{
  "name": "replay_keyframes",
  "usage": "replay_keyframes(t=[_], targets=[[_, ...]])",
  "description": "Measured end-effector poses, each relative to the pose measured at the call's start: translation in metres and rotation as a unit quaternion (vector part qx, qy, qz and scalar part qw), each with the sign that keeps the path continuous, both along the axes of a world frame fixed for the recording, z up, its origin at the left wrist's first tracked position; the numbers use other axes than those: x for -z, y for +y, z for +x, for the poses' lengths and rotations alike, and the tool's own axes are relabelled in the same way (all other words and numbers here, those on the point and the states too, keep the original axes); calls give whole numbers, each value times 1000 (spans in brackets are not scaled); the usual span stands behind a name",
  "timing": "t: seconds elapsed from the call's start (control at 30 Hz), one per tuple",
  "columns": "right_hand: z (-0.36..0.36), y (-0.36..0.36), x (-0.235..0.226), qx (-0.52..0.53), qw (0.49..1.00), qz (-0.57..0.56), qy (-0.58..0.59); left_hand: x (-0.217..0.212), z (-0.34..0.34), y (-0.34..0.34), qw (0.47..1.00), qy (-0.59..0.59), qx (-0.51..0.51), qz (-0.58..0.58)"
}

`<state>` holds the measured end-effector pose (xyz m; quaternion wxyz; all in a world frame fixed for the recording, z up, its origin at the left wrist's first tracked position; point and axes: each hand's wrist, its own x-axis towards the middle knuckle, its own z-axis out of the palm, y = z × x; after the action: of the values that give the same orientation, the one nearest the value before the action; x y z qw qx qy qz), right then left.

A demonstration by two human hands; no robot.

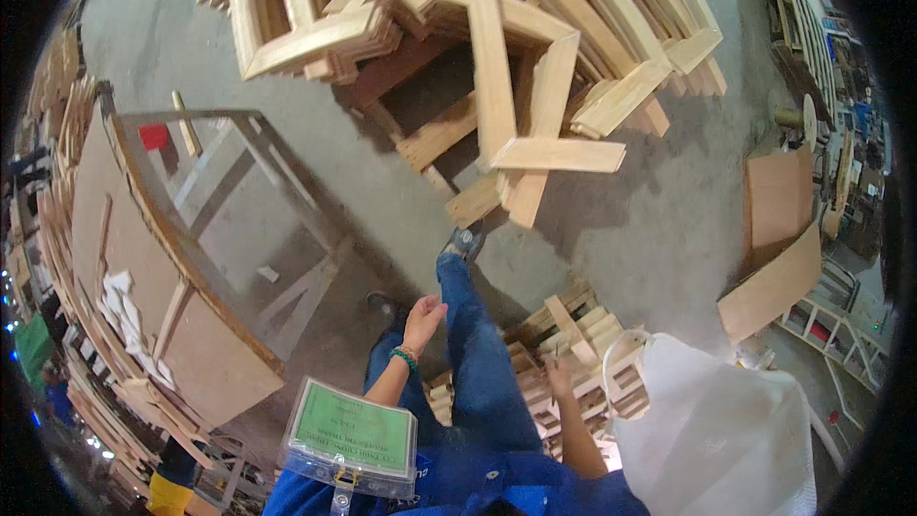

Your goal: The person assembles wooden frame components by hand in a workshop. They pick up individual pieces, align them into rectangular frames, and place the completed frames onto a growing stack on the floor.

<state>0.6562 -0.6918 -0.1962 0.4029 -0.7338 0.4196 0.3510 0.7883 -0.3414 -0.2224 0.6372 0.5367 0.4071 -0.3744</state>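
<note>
My left hand (423, 323), a green beaded bracelet at its wrist, hangs in front of my legs with fingers loosely bent and nothing in it. Lower right, my right hand (557, 377) is beside a low stack of short wooden pieces (573, 339); its fingers are too small to make out, and I cannot tell whether it touches the wood. Ahead of my feet stands a large pile of angled wooden frames (325, 38). One loose angled frame (492, 67) leans out over the near side of the pile, above a wooden pallet (435, 134).
A board-topped table (162, 296) with a metal-legged frame stands at left, white cloth (124, 320) on it. Cardboard sheets (778, 277) lie at right near a ladder-like rack (841, 339). A white sheet-like thing with a loop (716, 430) and a green badge (353, 430) hang close by.
</note>
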Motion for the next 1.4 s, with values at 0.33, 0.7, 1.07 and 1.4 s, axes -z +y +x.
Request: replay_keyframes(t=[0.33,0.7,1.07,1.4], targets=[[6,70,-41,-215,976,-36,-13,-55,-150,125,971,6,-236,49],[-4,139,-72,-413,898,-151,9,-78,-327,176,932,-8,-314,181],[24,171,-49,-527,846,-77,-13,-84,-410,122,872,137,-448,144],[40,131,-70,-539,838,-79,-43,-158,-414,98,871,157,-461,62]])
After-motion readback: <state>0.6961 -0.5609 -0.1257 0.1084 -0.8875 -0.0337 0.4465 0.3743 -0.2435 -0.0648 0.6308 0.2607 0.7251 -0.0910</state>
